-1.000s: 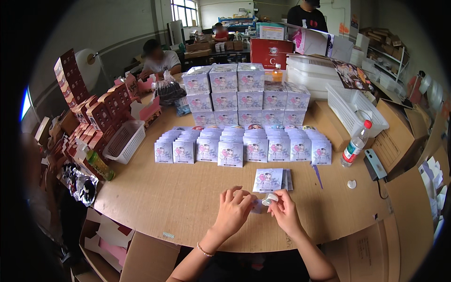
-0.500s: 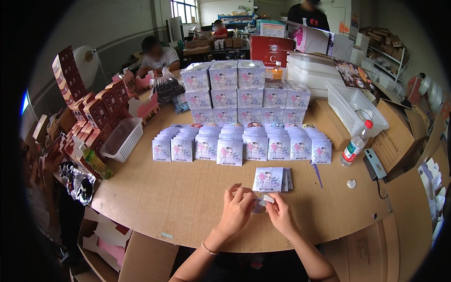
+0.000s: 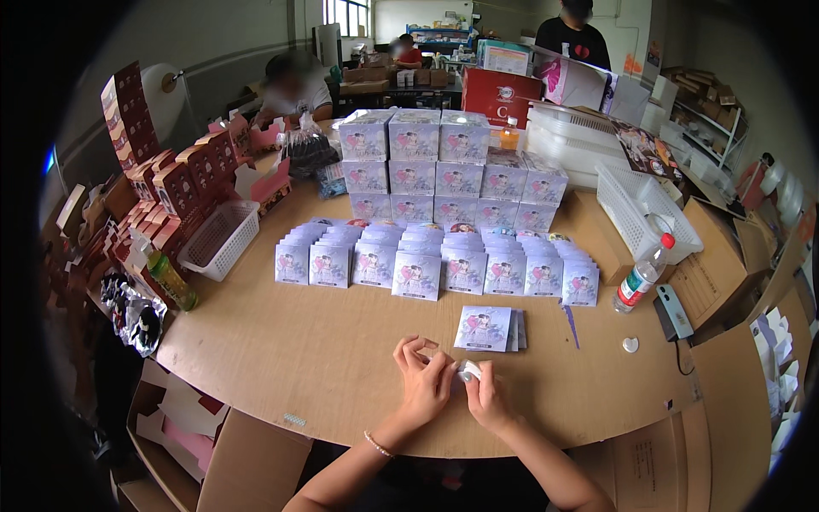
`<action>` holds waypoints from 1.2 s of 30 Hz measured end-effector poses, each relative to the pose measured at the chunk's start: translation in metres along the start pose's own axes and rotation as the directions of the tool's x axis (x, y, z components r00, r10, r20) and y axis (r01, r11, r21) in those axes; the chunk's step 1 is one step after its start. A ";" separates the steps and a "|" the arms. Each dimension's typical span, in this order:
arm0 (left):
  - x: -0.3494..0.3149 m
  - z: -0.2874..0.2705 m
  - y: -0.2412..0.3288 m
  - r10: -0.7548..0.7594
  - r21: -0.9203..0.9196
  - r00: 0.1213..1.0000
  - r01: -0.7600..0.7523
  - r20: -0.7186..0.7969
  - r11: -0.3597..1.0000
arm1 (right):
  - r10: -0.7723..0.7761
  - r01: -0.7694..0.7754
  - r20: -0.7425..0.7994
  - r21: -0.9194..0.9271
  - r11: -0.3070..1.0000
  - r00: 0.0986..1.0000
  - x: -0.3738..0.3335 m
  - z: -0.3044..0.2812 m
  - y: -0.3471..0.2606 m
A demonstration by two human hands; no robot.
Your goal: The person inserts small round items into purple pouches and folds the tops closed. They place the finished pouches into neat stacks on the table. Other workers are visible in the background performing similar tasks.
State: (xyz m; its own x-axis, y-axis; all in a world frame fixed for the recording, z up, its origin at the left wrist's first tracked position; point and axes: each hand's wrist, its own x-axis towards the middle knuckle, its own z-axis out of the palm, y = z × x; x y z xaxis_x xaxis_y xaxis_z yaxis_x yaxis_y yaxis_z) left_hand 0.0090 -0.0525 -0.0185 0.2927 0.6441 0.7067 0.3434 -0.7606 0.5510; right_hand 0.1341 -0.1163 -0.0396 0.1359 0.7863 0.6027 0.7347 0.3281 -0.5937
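Observation:
Close to the table's front edge, my left hand (image 3: 424,382) and my right hand (image 3: 490,399) meet fingertip to fingertip. A small white piece (image 3: 470,369) with a shiny part is pinched in my right hand; its exact kind is too small to tell. My left thumb and fingers are pressed together at its left end, and what they pinch is mostly hidden. Just beyond the hands lies a short, fanned stack of lilac printed packets (image 3: 485,328). Farther back stand several rows of similar lilac packets (image 3: 415,276).
Lilac boxes (image 3: 414,136) are stacked behind the packets. A red-capped bottle (image 3: 641,275), a phone (image 3: 673,311) and a white heart-shaped piece (image 3: 630,345) lie or stand right. At left are a white basket (image 3: 220,241), a green bottle (image 3: 171,280) and dark red boxes (image 3: 189,183). People are across the room.
Both hands have shifted slightly left and come closer together around the white piece. The clear film seen under the fingers earlier no longer shows. The view has tilted a little.

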 end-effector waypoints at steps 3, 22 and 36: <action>-0.004 0.004 -0.002 -0.075 -0.097 0.996 0.071 -0.041 0.993 | 0.004 -0.003 0.039 -0.019 1.000 0.999 0.002 -0.003 -0.006; 0.081 -0.084 -0.030 -0.566 -0.837 0.756 0.044 -0.328 0.545 | 0.064 -0.020 0.520 -0.089 0.996 0.852 0.002 -0.037 -0.019; 0.071 -0.003 -0.039 -0.434 -0.647 0.543 0.752 0.719 -0.130 | 0.222 -0.196 0.237 -0.129 0.972 0.946 0.049 -0.059 -0.020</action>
State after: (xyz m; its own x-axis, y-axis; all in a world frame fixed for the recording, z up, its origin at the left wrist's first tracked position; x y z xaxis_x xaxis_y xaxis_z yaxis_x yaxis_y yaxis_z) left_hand 0.0131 0.0226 0.0111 0.6514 0.7385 -0.1741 -0.4018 0.5304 0.7465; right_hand 0.1658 -0.1150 0.0337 0.1338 0.9408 0.3115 0.7734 0.0974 -0.6264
